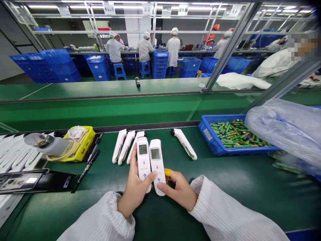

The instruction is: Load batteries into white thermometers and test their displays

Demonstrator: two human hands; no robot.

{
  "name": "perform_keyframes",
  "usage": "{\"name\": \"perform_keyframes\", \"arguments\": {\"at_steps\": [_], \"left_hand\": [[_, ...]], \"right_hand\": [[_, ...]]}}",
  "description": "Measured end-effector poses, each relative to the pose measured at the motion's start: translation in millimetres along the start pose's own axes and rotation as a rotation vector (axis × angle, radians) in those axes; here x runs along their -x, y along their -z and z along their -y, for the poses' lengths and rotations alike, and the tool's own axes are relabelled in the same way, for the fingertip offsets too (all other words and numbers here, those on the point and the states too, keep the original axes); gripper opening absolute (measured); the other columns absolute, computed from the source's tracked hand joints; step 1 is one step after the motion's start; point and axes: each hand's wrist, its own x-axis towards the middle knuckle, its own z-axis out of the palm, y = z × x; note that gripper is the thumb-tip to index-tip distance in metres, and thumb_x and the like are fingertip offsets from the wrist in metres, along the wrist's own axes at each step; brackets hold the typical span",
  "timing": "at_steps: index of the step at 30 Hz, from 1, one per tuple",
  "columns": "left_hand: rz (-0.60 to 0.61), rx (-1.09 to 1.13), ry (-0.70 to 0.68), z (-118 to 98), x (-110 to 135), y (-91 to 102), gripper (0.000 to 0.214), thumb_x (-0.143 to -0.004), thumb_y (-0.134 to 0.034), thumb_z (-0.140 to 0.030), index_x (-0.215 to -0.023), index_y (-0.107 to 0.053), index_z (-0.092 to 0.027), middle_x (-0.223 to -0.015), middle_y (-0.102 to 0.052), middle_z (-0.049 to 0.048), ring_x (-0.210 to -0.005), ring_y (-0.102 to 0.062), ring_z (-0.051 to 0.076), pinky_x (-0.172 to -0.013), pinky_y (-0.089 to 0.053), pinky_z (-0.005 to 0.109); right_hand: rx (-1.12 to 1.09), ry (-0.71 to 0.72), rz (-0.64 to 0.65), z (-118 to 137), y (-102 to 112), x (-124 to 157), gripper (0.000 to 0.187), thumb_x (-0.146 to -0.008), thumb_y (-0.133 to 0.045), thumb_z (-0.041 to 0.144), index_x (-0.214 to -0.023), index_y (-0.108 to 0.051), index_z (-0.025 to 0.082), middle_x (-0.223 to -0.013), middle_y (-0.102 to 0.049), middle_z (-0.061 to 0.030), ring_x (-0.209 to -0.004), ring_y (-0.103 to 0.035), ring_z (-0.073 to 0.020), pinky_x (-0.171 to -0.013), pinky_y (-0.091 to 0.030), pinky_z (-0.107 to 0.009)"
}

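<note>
Two white infrared thermometers stand side by side in front of me, screens facing me. My left hand (pixel 136 187) is closed around the left thermometer (pixel 143 160), whose display shows dark characters; its thumb reaches across toward the right one. The right thermometer (pixel 155 162) has a grey screen without readable characters. My right hand (pixel 179 189) grips it near the bottom, thumb on its front, and a yellow finger cot (pixel 167 172) covers one finger. Behind them lie several more thermometers (pixel 120 145) on the green bench. Another thermometer (pixel 185 144) lies alone to the right, batteries showing in its handle.
A blue bin (pixel 213 144) of green batteries (pixel 233 134) sits at right, partly under a clear plastic bag (pixel 278 130). At left are a yellow basket (pixel 86 147), pens (pixel 85 172), a bottle (pixel 54 145) and rows of thermometers (pixel 12 155). A conveyor (pixel 100 90) and co-workers (pixel 173 47) are beyond.
</note>
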Motion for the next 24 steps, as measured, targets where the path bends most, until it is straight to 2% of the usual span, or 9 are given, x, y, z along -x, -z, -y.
{"name": "perform_keyframes", "arguments": {"at_steps": [3, 7, 10, 13, 15, 17, 20, 22, 24], "left_hand": [[0.009, 0.024, -0.013, -1, 0, -1.3, 0.091, -0.076, -0.070, -0.029, -0.146, -0.012, -0.035, -0.154, -0.025, 0.0052, -0.131, -0.042, 0.026, -0.098, -0.046, 0.033], [0.068, 0.105, 0.013, -1, 3, -1.6, 0.091, -0.081, -0.065, -0.032, -0.147, -0.002, -0.038, -0.152, -0.031, 0.0044, -0.125, -0.049, 0.025, -0.097, -0.048, 0.036], [0.154, 0.120, 0.048, 0, 4, 1.4, 0.092, -0.087, -0.057, -0.037, -0.144, 0.015, -0.040, -0.151, -0.033, 0.0049, -0.122, -0.051, 0.026, -0.091, -0.051, 0.039], [0.262, 0.040, 0.037, -1, 2, 7.4, 0.081, -0.092, -0.045, -0.040, -0.143, 0.018, -0.040, -0.157, -0.015, 0.0018, -0.133, -0.037, 0.028, -0.097, -0.046, 0.041], [0.291, -0.121, -0.046, -3, -1, 12.5, 0.070, -0.095, -0.040, -0.039, -0.146, 0.007, -0.040, -0.158, -0.012, -0.0008, -0.139, -0.027, 0.026, -0.107, -0.035, 0.043], [0.263, -0.375, -0.181, -5, -5, 17.8, 0.060, -0.094, -0.040, -0.036, -0.147, -0.011, -0.038, -0.153, -0.027, 0.0016, -0.137, -0.029, 0.026, -0.110, -0.028, 0.045], [0.118, -0.746, -0.334, -5, -12, 24.2, 0.047, -0.093, -0.042, -0.031, -0.139, -0.039, -0.033, -0.136, -0.047, 0.0081, -0.128, -0.039, 0.029, -0.106, -0.031, 0.050], [0.021, -0.895, -0.355, 0, -15, 26.6, 0.040, -0.092, -0.041, -0.027, -0.132, -0.048, -0.026, -0.132, -0.048, 0.0114, -0.127, -0.040, 0.030, -0.102, -0.035, 0.052], [-0.030, -0.970, -0.357, 5, -18, 27.7, 0.036, -0.092, -0.040, -0.024, -0.126, -0.053, -0.022, -0.132, -0.048, 0.0139, -0.126, -0.042, 0.031, -0.100, -0.038, 0.053]], "right_hand": [[-0.045, 0.004, 0.004, 1, 0, -1, 0.043, -0.082, -0.061, 0.044, -0.113, -0.062, 0.014, -0.089, -0.065, -0.0079, -0.077, -0.057, -0.0193, -0.076, -0.048, -0.036], [-0.398, -0.038, 0.163, 4, 3, -3, 0.046, -0.080, -0.063, 0.049, -0.115, -0.058, 0.019, -0.103, -0.064, -0.0084, -0.089, -0.060, -0.0190, -0.088, -0.046, -0.038], [-0.615, -0.148, 0.285, 10, 4, -4, 0.048, -0.075, -0.069, 0.052, -0.107, -0.061, 0.018, -0.098, -0.064, -0.0080, -0.083, -0.060, -0.0176, -0.081, -0.048, -0.035], [-0.620, -0.176, 0.286, 21, 4, -9, 0.046, -0.072, -0.072, 0.051, -0.100, -0.062, 0.016, -0.087, -0.063, -0.0063, -0.073, -0.058, -0.0153, -0.073, -0.047, -0.030], [-0.560, -0.162, 0.241, 32, 7, -19, 0.042, -0.072, -0.071, 0.050, -0.095, -0.063, 0.016, -0.083, -0.062, -0.0055, -0.072, -0.056, -0.0149, -0.071, -0.045, -0.029], [-0.455, -0.133, 0.144, 42, 15, -39, 0.040, -0.072, -0.068, 0.050, -0.093, -0.063, 0.015, -0.082, -0.061, -0.0055, -0.073, -0.054, -0.0149, -0.069, -0.043, -0.027], [-0.007, -0.108, -0.031, 54, 37, -87, 0.041, -0.079, -0.053, 0.051, -0.094, -0.062, 0.013, -0.081, -0.060, -0.0060, -0.066, -0.051, -0.0136, -0.059, -0.040, -0.025], [0.342, -0.123, -0.120, 59, 57, -128, 0.039, -0.085, -0.044, 0.044, -0.097, -0.060, 0.011, -0.081, -0.060, -0.0057, -0.065, -0.051, -0.0138, -0.058, -0.040, -0.026], [0.512, -0.128, -0.186, 60, 78, -168, 0.031, -0.087, -0.045, 0.035, -0.098, -0.060, 0.010, -0.083, -0.059, -0.0056, -0.071, -0.053, -0.0154, -0.064, -0.042, -0.027]]}}
